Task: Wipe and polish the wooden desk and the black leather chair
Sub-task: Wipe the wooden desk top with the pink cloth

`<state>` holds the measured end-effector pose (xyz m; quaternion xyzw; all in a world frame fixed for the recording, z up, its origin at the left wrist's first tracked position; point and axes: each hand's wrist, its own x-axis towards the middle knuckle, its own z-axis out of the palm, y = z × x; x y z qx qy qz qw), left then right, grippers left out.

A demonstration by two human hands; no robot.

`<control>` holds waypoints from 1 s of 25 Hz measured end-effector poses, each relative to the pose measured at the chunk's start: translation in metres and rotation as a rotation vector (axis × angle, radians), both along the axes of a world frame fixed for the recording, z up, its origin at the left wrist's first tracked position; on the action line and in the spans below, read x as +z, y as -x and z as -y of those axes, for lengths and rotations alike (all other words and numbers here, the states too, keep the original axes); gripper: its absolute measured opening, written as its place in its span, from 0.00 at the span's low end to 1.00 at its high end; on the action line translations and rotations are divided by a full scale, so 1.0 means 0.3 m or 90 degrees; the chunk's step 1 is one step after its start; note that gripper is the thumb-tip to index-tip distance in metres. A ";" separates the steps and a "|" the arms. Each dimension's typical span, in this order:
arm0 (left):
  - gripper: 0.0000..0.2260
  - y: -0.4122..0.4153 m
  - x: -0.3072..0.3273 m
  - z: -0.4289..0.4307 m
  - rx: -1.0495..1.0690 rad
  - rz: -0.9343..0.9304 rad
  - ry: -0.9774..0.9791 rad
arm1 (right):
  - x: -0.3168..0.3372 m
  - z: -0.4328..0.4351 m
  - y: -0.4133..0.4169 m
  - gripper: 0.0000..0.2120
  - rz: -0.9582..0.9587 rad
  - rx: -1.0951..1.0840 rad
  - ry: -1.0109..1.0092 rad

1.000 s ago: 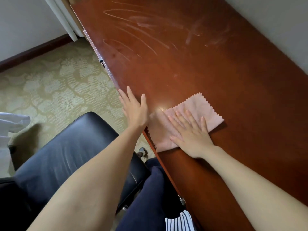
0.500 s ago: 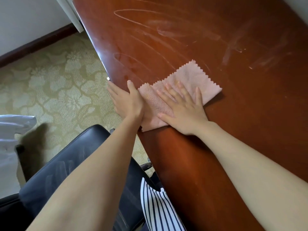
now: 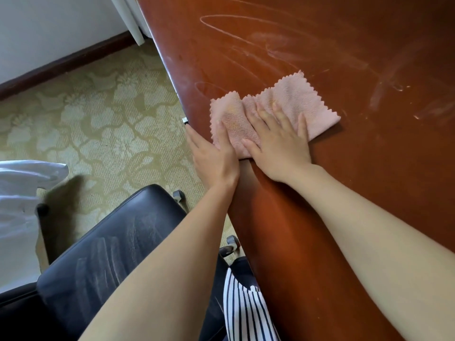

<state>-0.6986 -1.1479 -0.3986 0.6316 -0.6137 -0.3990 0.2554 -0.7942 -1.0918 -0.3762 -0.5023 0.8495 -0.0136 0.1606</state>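
Right hand (image 3: 280,146) on cloth (image 3: 299,100) — perhaps firmly

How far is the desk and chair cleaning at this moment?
Done: the near part of the wooden desk looks glossy, without smears. In hand: the right hand presses the pink cloth flat near the desk edge, the left hand touching it. Left: whitish streaks farther along the desk, and the black leather chair, whose seat shows dusty marks.

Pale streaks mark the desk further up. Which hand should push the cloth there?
Right, probably. The right hand lies flat on the pink cloth, fingers toward the streaks; the left hand sits at the desk edge, only its thumb on cloth.
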 end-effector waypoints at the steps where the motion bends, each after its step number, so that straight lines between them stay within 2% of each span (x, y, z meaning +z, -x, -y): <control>1: 0.31 0.000 0.001 0.002 0.008 -0.013 -0.004 | 0.000 -0.009 -0.016 0.29 -0.002 0.007 0.022; 5: 0.34 -0.004 0.006 -0.003 0.034 -0.077 0.001 | -0.020 -0.088 -0.101 0.21 0.002 0.065 0.189; 7: 0.36 -0.007 -0.002 -0.001 0.031 -0.094 0.026 | -0.038 -0.135 -0.132 0.20 -0.013 0.096 0.220; 11: 0.38 -0.011 -0.023 0.004 0.029 -0.125 0.044 | -0.051 -0.139 -0.112 0.23 -0.009 0.142 0.197; 16: 0.36 -0.010 -0.029 0.004 0.034 -0.104 0.043 | 0.005 0.060 -0.040 0.34 -0.008 0.191 0.065; 18: 0.39 -0.009 -0.035 0.005 0.039 -0.112 0.057 | 0.011 0.172 -0.009 0.32 -0.024 0.206 0.021; 22: 0.42 -0.001 -0.034 0.006 0.051 -0.101 0.071 | -0.024 0.397 0.011 0.28 -0.037 0.185 0.023; 25: 0.40 -0.001 -0.035 0.002 0.056 -0.088 0.067 | -0.042 0.425 0.001 0.27 -0.032 0.166 0.041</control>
